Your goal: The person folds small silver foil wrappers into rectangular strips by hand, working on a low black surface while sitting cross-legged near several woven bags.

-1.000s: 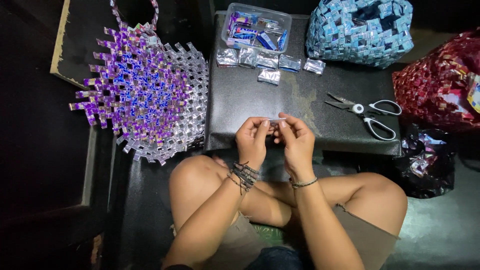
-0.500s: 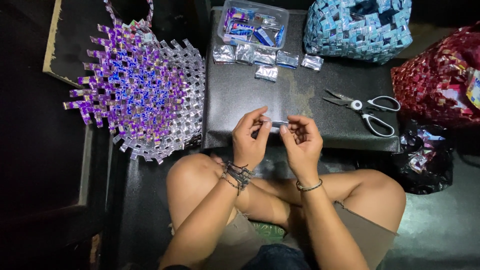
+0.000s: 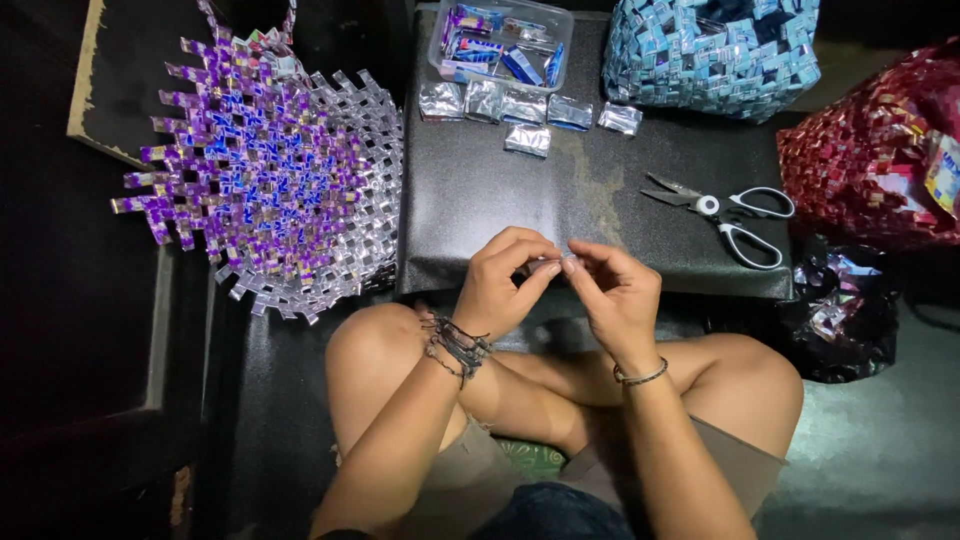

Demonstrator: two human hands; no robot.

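Pinching small silver foil strip (image 3: 560,262) between left hand (image 3: 500,285), right hand (image 3: 618,295); silver packets (image 3: 525,105) beside clear tub (image 3: 500,45).

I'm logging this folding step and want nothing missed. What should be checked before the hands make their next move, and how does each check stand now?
1. Both hands on the piece: left hand and right hand pinch a small silvery foil strip between fingertips: ok.
2. Strip folded straight: mostly hidden by the fingers: cannot tell.
3. Scissors within reach on the black board, blades closed: ok.
4. Folded foil pieces ready in a row at the board's far edge: ok.
5. Clear tub of wrappers open: ok.
6. Purple woven mat lies apart from the hands: ok.
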